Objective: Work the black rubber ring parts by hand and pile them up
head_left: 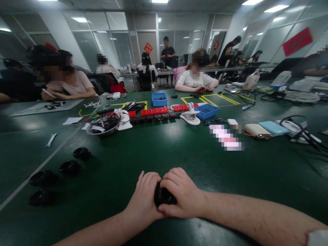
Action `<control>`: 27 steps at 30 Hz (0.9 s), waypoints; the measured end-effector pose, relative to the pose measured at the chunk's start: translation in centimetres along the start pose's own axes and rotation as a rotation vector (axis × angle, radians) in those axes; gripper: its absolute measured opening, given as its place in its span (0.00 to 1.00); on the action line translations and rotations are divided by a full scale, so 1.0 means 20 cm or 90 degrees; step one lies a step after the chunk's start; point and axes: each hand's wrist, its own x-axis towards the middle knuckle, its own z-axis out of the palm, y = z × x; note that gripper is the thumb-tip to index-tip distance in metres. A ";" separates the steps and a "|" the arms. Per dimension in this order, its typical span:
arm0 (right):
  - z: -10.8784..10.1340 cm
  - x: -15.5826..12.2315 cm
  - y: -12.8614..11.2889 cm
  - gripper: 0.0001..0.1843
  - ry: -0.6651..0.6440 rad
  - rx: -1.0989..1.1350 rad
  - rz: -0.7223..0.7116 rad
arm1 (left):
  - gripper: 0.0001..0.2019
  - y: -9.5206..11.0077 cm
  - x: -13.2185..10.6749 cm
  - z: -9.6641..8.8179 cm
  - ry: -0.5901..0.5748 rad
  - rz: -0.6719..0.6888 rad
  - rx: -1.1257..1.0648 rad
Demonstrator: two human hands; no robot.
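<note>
Both of my hands are closed around one small round black part [163, 197] low on the green table [179, 153], near its front edge. My left hand [143, 200] grips it from the left with curled fingers. My right hand [183, 196] wraps over it from the right, so most of the part is hidden. Several similar black round parts lie to the left, among them one [82, 153] and another [43, 197].
A red and black row of power strips [153, 114], two blue bins [159, 99] [207, 111], a clear bowl of cables [103, 124] and white devices [191, 116] cross the middle of the table. Phones and power banks [257, 131] lie right. Other people sit opposite.
</note>
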 end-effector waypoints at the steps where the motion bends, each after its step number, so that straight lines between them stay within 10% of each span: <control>1: 0.00 0.00 0.00 0.23 -0.002 -0.001 -0.001 | 0.23 0.00 0.01 0.00 0.011 -0.001 0.001; 15: -0.05 0.01 0.01 0.14 -0.054 0.079 -0.157 | 0.24 -0.13 0.10 -0.12 -0.148 0.176 -0.084; 20: -0.06 0.02 0.00 0.25 0.011 0.059 -0.100 | 0.44 -0.11 0.05 -0.08 -0.046 0.106 -0.045; 27: -0.06 0.03 -0.07 0.36 0.008 0.080 0.059 | 0.39 -0.03 0.01 -0.01 0.024 0.020 -0.004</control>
